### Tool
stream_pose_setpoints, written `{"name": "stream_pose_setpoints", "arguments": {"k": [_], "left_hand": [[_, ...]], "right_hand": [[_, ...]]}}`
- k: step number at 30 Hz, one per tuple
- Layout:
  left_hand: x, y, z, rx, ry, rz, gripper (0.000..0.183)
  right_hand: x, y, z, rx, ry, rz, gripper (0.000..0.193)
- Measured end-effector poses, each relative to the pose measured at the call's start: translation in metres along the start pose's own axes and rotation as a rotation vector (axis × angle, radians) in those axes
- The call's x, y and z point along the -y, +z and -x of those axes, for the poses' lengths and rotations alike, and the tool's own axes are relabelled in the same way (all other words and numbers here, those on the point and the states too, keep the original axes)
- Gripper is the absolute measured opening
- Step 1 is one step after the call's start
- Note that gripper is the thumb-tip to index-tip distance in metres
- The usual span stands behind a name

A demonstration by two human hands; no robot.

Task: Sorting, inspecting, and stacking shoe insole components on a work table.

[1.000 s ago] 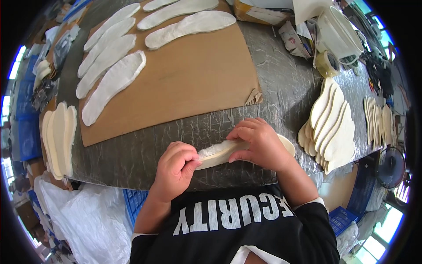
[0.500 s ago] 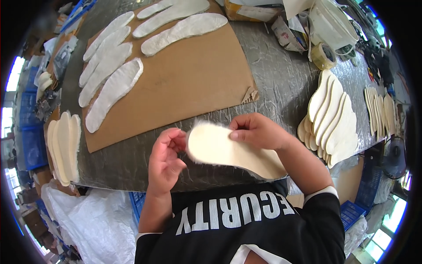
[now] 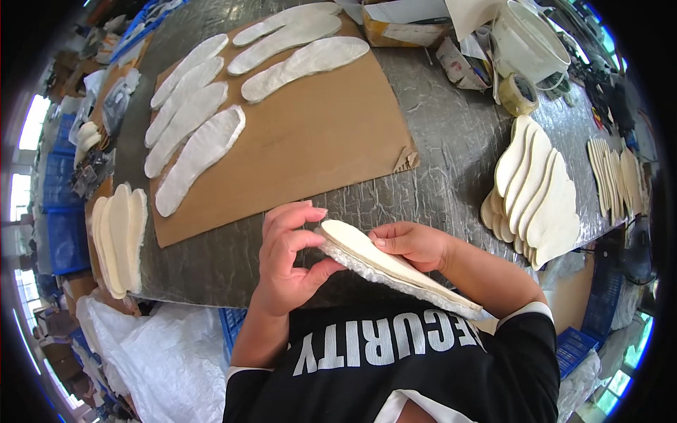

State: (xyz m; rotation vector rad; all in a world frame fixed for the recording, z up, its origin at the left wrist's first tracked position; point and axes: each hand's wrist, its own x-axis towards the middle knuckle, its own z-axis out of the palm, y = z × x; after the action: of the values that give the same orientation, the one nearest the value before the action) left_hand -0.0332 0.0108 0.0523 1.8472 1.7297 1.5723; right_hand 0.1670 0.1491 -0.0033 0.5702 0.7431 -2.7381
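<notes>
A fleece-lined insole (image 3: 388, 266) is tilted on edge in front of my chest, cream backing up and white fluffy pile below along its near edge. My right hand (image 3: 412, 244) pinches its far edge, thumb on the cream side. At the insole's left end, my left hand (image 3: 290, 255) curls around the tip, thumb against the fluffy edge and fingers at the far side. Beyond my hands, several white fleece insoles (image 3: 201, 161) lie fluffy side up on a brown cardboard sheet (image 3: 303, 148).
Fanned cream insoles (image 3: 539, 190) are piled at the right, with another row (image 3: 613, 176) farther right. More insoles (image 3: 120, 240) stand at the left table edge. A tape roll (image 3: 518, 94), a white bucket (image 3: 530, 42) and a cardboard box (image 3: 405, 25) sit at the back.
The insole has turned from nearly flat to tilted, bringing its fluffy edge into view. My left hand has closed in on its end, and my right hand has moved slightly lower.
</notes>
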Motion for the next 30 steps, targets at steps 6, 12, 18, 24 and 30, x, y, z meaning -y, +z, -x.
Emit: {"name": "stream_pose_setpoints", "arguments": {"k": [6, 12, 18, 24, 30], "left_hand": [[0.008, -0.003, 0.002, 0.135, -0.079, 0.219, 0.047], [0.004, -0.004, 0.0, 0.172, 0.028, 0.154, 0.038], [-0.004, -0.005, 0.002, 0.081, 0.124, 0.065, 0.028], [-0.008, -0.005, 0.008, 0.077, 0.116, 0.032, 0.021], [-0.011, 0.0, 0.007, 0.029, 0.157, 0.015, 0.019]], "right_hand": [[-0.009, 0.003, 0.002, -0.02, 0.012, -0.013, 0.023], [-0.021, -0.001, 0.005, 0.107, -0.009, -0.045, 0.023], [-0.024, 0.006, 0.007, 0.13, -0.013, -0.077, 0.025], [-0.028, 0.012, 0.007, 0.08, 0.004, -0.092, 0.024], [-0.032, 0.022, 0.006, 0.046, 0.051, -0.068, 0.022]]}}
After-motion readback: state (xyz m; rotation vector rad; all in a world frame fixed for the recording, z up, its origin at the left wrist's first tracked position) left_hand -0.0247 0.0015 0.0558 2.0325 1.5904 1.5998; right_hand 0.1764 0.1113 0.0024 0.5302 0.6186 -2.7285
